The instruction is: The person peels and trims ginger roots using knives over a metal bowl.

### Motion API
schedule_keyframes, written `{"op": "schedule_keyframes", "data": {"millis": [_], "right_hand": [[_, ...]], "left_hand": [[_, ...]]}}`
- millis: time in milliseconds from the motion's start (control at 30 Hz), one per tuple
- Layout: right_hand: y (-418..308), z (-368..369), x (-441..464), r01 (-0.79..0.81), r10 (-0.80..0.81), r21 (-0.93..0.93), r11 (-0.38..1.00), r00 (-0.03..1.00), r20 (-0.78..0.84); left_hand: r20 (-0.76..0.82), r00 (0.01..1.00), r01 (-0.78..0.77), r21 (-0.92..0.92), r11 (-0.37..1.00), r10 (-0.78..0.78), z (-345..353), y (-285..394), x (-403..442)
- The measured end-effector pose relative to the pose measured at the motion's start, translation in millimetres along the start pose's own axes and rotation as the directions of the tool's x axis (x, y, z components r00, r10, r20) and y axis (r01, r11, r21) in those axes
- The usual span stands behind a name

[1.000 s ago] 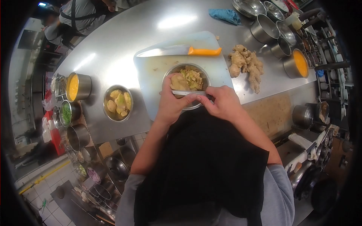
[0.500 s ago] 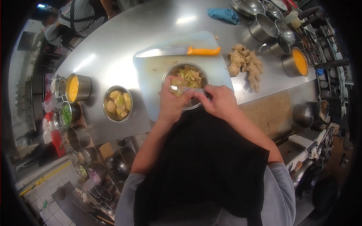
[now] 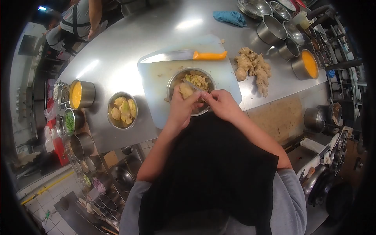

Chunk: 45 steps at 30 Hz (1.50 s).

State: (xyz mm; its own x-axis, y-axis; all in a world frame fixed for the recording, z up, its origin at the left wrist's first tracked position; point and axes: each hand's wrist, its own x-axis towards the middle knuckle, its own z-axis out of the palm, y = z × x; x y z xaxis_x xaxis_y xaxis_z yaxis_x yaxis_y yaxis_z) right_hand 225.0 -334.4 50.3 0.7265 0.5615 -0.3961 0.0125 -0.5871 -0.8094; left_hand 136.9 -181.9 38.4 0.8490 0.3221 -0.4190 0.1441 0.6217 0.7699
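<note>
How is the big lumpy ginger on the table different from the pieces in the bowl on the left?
The lumpy ginger has brownish skin, while the pieces look mostly pale yellow. The lumpy ginger has knobbly branches; the pieces are smaller and smoother. The lumpy ginger lies on the metal table, but the pieces sit inside the bowl. Both look like ginger, and no hand is touching either.

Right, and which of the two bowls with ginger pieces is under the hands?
The metal bowl on the cutting board, beneath the left hand and right hand. The other bowl stands to the left, directly on the steel table, holding chunky yellow pieces.
</note>
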Motion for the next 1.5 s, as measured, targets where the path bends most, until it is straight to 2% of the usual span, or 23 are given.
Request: {"op": "schedule_keyframes", "data": {"millis": [33,133,233,333,433,533,633,733,833,900,1033,1133,1333,1500], "right_hand": [[1.3,-1.9,1.2,-0.009,0.009,0.005,1.000,1.000,-0.005],[6.8,-6.9,2.1,-0.014,0.015,0.030,0.999,0.999,-0.033],[9.8,-4.3,2.4,0.045,-0.042,0.066,0.997,0.998,-0.054],[9.9,-2.3,2.5,0.083,-0.079,0.088,0.993,0.996,-0.049],[9.6,-3.8,-0.1,0.082,-0.080,0.068,0.994,0.996,-0.043],[6.0,-3.5,-2.7,0.097,-0.097,0.010,0.995,0.995,-0.018],[-3.5,-7.0,-8.1,0.125,-0.124,-0.067,0.990,0.992,0.013],[-4.0,-6.6,-7.8,0.133,-0.131,-0.106,0.985,0.991,0.030],[-1.9,-7.0,-5.7,0.149,-0.146,-0.119,0.982,0.989,0.029],[-5.8,-8.5,-7.4,0.166,-0.165,-0.133,0.977,0.986,0.018],[-10.2,-10.1,-12.4,0.235,-0.244,-0.318,0.919,0.970,0.010],[-13.7,-13.5,-13.5,0.265,-0.295,-0.400,0.877,0.956,-0.013],[-12.2,-10.5,-16.9,0.318,-0.348,-0.435,0.842,0.937,0.011],[-12.7,-10.7,-19.8,0.331,-0.378,-0.473,0.817,0.926,-0.005]], "left_hand": [[0.029,0.998,0.050,-0.090,0.995,-0.048,-3.0,-0.9,-2.1],[0.192,0.978,0.085,0.003,0.996,-0.084,-26.6,-3.5,-4.9],[0.188,0.982,-0.010,0.015,1.000,0.007,-34.7,-5.4,0.1],[0.202,0.957,0.260,-0.278,0.925,-0.208,-26.5,17.7,-6.9],[0.209,0.969,0.147,-0.079,0.986,-0.128,-30.9,8.5,-5.6],[0.166,0.986,0.021,-0.017,1.000,-0.018,-40.9,-7.7,6.9],[0.279,0.960,0.077,-0.204,0.976,-0.017,-45.7,-4.1,9.0],[0.371,0.929,0.094,-0.224,0.970,-0.004,-42.5,0.2,3.9],[0.394,0.918,0.096,-0.303,0.948,0.033,-39.5,1.9,0.6],[0.345,0.937,0.028,-0.248,0.968,0.061,-36.9,-3.1,3.8],[0.263,0.963,-0.024,-0.142,0.990,0.061,-32.7,-1.8,3.4],[0.259,0.961,0.079,0.084,0.993,-0.098,-43.3,9.0,3.8],[0.294,0.955,-0.021,-0.064,0.998,0.039,-25.4,15.6,-3.8],[0.270,0.958,-0.107,0.019,0.994,0.098,-24.3,10.0,2.7]]}}
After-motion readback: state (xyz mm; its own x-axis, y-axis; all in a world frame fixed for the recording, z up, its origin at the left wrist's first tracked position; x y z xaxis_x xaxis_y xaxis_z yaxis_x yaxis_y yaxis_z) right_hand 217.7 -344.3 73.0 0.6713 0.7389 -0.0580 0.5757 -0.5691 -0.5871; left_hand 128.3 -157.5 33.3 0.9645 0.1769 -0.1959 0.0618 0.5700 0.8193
